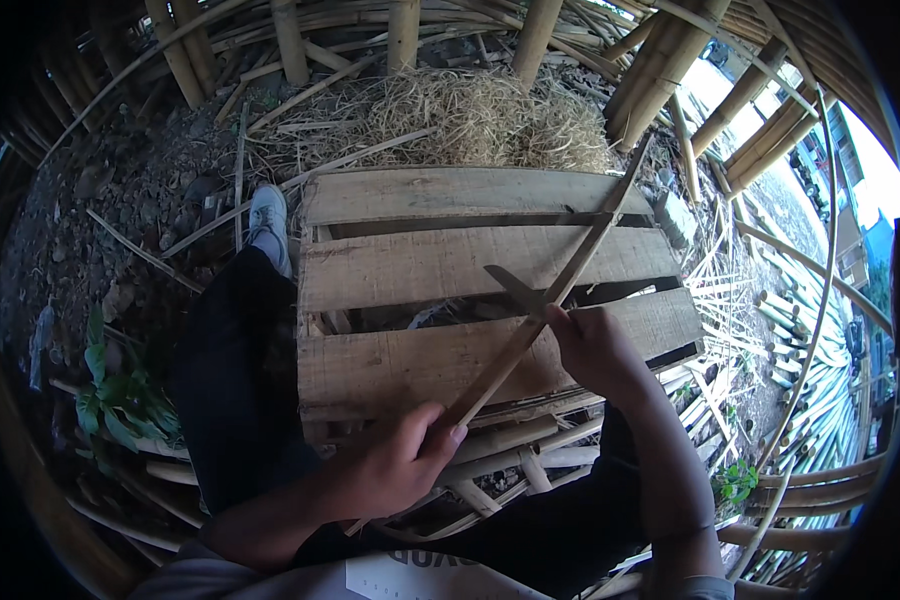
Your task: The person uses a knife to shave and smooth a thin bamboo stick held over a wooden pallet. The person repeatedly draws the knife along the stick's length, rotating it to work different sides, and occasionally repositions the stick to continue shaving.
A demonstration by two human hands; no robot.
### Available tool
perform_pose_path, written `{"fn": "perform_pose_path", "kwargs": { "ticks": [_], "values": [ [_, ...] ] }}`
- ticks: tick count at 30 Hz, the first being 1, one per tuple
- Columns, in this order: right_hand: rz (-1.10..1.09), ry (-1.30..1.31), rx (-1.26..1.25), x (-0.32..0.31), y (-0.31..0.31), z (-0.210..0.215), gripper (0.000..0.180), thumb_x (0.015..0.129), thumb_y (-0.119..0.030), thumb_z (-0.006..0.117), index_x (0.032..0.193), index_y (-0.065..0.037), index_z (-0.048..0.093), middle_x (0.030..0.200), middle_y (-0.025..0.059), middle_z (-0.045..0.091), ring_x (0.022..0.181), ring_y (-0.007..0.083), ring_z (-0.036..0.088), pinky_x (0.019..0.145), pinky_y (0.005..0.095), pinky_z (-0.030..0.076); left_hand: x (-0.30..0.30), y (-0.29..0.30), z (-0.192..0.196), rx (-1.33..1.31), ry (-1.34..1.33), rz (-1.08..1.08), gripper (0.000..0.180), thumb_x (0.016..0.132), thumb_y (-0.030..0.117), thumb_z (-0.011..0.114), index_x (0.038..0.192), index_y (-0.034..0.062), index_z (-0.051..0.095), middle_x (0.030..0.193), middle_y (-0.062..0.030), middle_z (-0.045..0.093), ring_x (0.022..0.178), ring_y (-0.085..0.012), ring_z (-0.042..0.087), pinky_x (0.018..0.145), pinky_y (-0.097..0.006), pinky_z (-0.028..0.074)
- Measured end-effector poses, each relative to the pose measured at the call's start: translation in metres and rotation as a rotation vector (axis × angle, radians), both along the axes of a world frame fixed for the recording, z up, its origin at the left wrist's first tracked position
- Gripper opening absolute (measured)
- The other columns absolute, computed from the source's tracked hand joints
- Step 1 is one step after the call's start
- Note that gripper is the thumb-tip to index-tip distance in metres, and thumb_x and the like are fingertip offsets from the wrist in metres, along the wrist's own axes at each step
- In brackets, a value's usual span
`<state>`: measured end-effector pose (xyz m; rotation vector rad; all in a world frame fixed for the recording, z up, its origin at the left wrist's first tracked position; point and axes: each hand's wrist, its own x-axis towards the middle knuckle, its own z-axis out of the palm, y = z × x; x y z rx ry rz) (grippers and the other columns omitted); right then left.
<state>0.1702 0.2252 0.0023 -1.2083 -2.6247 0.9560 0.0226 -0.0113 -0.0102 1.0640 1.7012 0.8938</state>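
A long bamboo strip [582, 258] slants over the wooden slatted platform [390, 275], from near my lap up toward the far right corner. Its lower end is gripped in my left hand [390, 468], fingers wrapped round it and thumb along it. My right hand [598, 348] is closed on a knife, whose handle is hidden in the fist. The knife blade [515, 290] points up and left, crossing the strip and touching it or nearly so, about midway along.
Dry shavings [480, 120] are heaped beyond the platform, before upright bamboo posts [403, 38]. A stone block [676, 220] sits by its far right corner. Cut bamboo poles [815, 350] lie at right. My shoe [268, 215] and a leafy plant [120, 400] are at left.
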Motion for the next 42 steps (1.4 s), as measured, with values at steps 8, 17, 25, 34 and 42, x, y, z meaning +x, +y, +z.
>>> {"fn": "perform_pose_path", "kwargs": {
  "ticks": [8,17,25,34,42],
  "values": [
    [-0.014,-0.127,-0.051,-0.003,-0.007,0.008,0.056,0.11,-0.038,0.052,0.08,0.007,0.068,0.062,0.0252,0.061,0.056,0.0346,0.062,0.058,0.0443,0.048,-0.006,0.006,-0.003,-0.006,0.019,-0.026,0.037,0.108,0.033,0.057,0.109,-0.0027,0.064,0.074,-0.0185,0.067,0.068,-0.0298,0.07,0.064,-0.042,0.053],
    [0.079,0.0,-0.036,0.006,-0.018,0.003,0.045,0.108,-0.029,0.055,0.081,0.006,0.066,0.062,0.0244,0.06,0.053,0.0321,0.06,0.055,0.0449,0.046,-0.01,0.006,0.006,0.019,-0.016,-0.004,0.038,0.108,0.035,0.058,0.109,-0.0028,0.065,0.072,-0.0173,0.066,0.064,-0.0285,0.068,0.062,-0.042,0.052],
    [0.015,-0.028,-0.041,-0.001,-0.001,0.006,0.044,0.109,-0.031,0.055,0.088,0.005,0.068,0.061,0.0197,0.058,0.056,0.0245,0.058,0.059,0.0436,0.047,-0.01,0.003,0.005,-0.019,-0.014,0.013,0.036,0.108,0.033,0.059,0.105,-0.0018,0.064,0.071,-0.0162,0.065,0.062,-0.0273,0.066,0.061,-0.042,0.051],
    [0.091,-0.041,-0.016,-0.001,-0.001,0.011,0.042,0.109,-0.03,0.055,0.09,0.005,0.067,0.068,0.026,0.061,0.059,0.0378,0.061,0.059,0.045,0.047,-0.017,0.0,0.007,-0.047,-0.124,0.021,0.039,0.11,0.037,0.053,0.097,0.0019,0.061,0.069,-0.0056,0.058,0.053,-0.0153,0.055,0.05,-0.032,0.043],
    [0.262,0.403,0.168,0.029,-0.012,0.033,0.045,0.093,0.01,0.058,0.137,0.001,0.065,0.087,0.0196,0.066,0.076,0.0241,0.067,0.066,0.033,0.05,-0.048,-0.009,0.038,-0.242,-0.636,0.149,0.033,0.113,0.036,0.045,0.1,0.0063,0.05,0.064,0.0054,0.041,0.043,-0.003,0.036,0.037,-0.023,0.033]
  ]
}}
